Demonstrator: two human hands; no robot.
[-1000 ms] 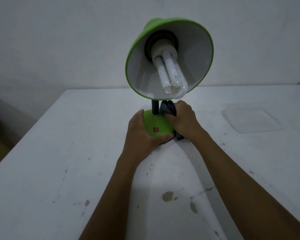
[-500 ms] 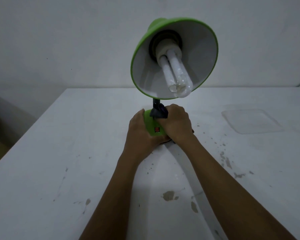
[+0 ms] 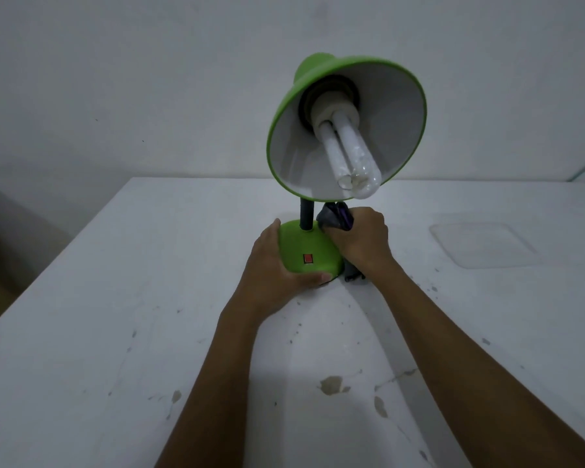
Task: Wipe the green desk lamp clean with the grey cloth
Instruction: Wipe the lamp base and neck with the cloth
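The green desk lamp stands on the white table, its shade (image 3: pixel 345 130) tilted toward me with a white bulb inside. Its round green base (image 3: pixel 304 248) carries a red switch and a dark neck. My left hand (image 3: pixel 277 275) grips the base's left and front side. My right hand (image 3: pixel 358 241) holds the bunched grey cloth (image 3: pixel 335 217) against the base's right side, beside the neck. Part of the cloth hangs below my right palm; the rest is hidden by my fingers.
The white table (image 3: pixel 115 332) is stained with dark spots near its front. A clear flat plastic lid (image 3: pixel 483 244) lies at the right. A pale wall rises behind the table. The table's left edge drops off to a dark floor.
My right hand with the cloth has slid from the top of the base, in front of the neck, out to the base's right side. The left hand keeps its hold.
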